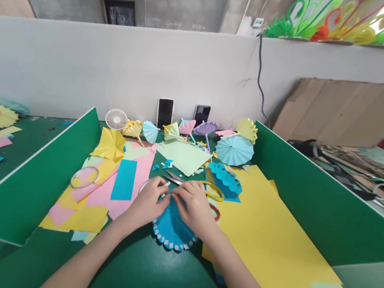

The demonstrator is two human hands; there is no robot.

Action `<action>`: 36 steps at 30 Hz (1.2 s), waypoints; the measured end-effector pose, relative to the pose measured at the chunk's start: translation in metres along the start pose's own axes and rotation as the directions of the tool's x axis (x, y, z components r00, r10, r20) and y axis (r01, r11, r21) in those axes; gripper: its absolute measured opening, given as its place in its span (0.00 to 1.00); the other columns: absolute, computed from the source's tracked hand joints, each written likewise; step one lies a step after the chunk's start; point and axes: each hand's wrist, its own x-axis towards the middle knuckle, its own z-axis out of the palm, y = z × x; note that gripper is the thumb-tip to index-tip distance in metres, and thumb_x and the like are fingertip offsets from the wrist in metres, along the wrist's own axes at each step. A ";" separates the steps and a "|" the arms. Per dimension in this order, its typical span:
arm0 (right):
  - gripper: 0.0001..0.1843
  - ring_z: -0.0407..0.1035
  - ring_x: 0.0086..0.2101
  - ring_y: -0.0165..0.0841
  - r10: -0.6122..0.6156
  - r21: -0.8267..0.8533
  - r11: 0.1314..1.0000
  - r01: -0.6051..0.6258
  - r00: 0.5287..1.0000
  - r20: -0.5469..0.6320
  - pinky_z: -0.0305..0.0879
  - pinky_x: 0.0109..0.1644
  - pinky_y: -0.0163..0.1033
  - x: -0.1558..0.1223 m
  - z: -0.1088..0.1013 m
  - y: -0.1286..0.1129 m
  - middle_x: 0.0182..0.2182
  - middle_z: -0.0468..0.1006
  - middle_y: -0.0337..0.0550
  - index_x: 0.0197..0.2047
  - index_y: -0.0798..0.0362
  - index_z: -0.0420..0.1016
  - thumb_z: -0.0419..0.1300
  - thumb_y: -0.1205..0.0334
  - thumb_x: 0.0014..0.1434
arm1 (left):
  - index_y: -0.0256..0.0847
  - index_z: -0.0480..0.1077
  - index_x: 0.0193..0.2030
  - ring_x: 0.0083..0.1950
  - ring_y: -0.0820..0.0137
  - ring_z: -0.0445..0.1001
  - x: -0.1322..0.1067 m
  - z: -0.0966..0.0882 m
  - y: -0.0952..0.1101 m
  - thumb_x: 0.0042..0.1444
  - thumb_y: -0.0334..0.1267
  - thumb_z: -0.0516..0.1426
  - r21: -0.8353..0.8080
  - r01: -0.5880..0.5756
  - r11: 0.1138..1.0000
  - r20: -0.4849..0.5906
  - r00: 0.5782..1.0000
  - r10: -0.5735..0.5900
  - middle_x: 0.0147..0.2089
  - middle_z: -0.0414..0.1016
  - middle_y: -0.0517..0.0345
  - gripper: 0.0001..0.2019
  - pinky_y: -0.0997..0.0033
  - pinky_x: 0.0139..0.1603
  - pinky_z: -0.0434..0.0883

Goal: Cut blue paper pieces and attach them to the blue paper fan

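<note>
A round blue paper piece with a scalloped edge lies in front of me. Small white squares run along its lower rim. My left hand is closed, its thumb and fingers pinching the paper's upper edge. Beside it my right hand also pinches the upper edge, fingertips almost meeting the left ones. The exact fold between the fingertips is hidden. Just beyond the hands lie scissors with yellow handles. A red handle shows partly behind my right hand. Another scalloped blue paper piece rests farther right.
Small paper umbrellas and a white fan line the back, with two phones against the wall. A large yellow sheet covers the right side. Coloured scraps and a ring lie left. Green dividers stand at both sides.
</note>
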 end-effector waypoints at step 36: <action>0.17 0.65 0.30 0.31 0.388 0.369 0.740 -0.562 0.805 0.448 0.61 0.33 0.35 0.002 -0.012 0.008 0.29 0.70 0.41 0.44 0.56 0.64 0.49 0.60 0.50 | 0.39 0.61 0.46 0.35 0.73 0.67 0.008 -0.009 -0.010 0.50 0.35 0.48 -0.451 0.179 0.875 -0.185 0.940 -0.288 0.35 0.68 0.56 0.15 0.72 0.39 0.65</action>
